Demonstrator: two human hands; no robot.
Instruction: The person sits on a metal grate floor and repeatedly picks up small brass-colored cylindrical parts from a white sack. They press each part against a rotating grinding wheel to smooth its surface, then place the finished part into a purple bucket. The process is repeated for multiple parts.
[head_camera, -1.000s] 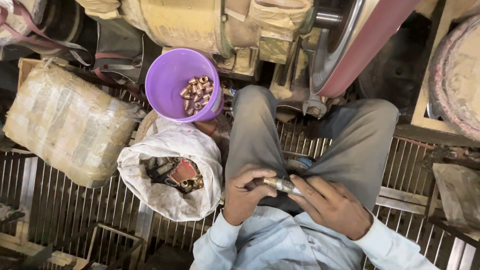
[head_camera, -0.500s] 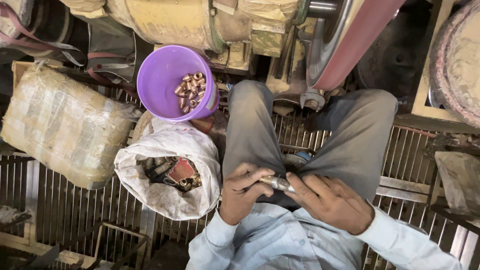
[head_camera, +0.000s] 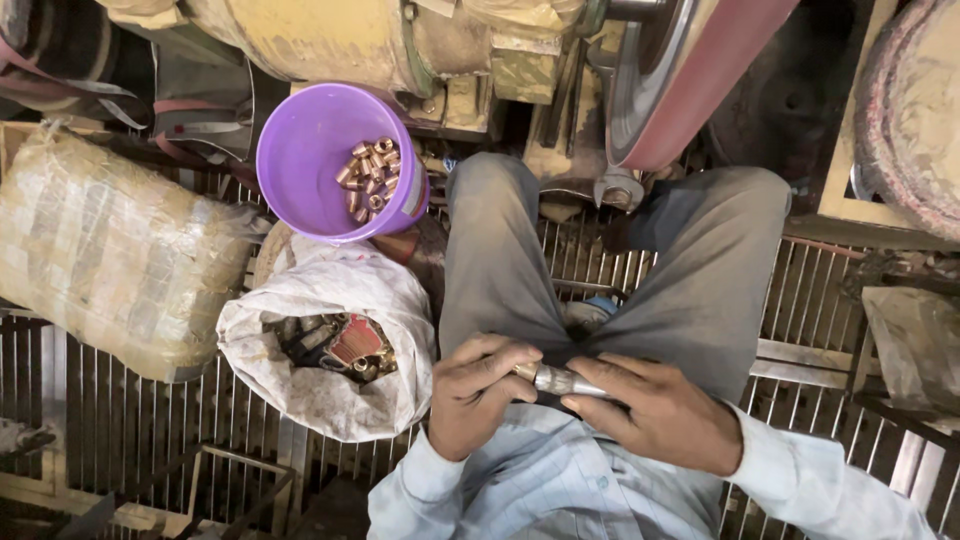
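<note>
Both my hands meet over my lap on a short metal rod (head_camera: 556, 379) with a brass-coloured end. My left hand (head_camera: 478, 395) pinches the brass end with its fingers curled. My right hand (head_camera: 655, 412) grips the silvery shaft from the other side. Left of my knee stands a purple plastic bucket (head_camera: 310, 150) holding several small brass fittings (head_camera: 368, 174). Below it an open white sack (head_camera: 400, 300) holds more metal parts and something red.
I sit on a metal grate floor (head_camera: 120, 430). A large wrapped bundle (head_camera: 110, 250) lies at the left. A yellow machine body (head_camera: 330, 35) and a red belt (head_camera: 700, 70) on a wheel stand ahead of my knees. A big drum (head_camera: 915, 110) sits at the right.
My hands stay on the rod, with the fingers shifting slightly. The view has drifted a little; the bucket and sack have not moved.
</note>
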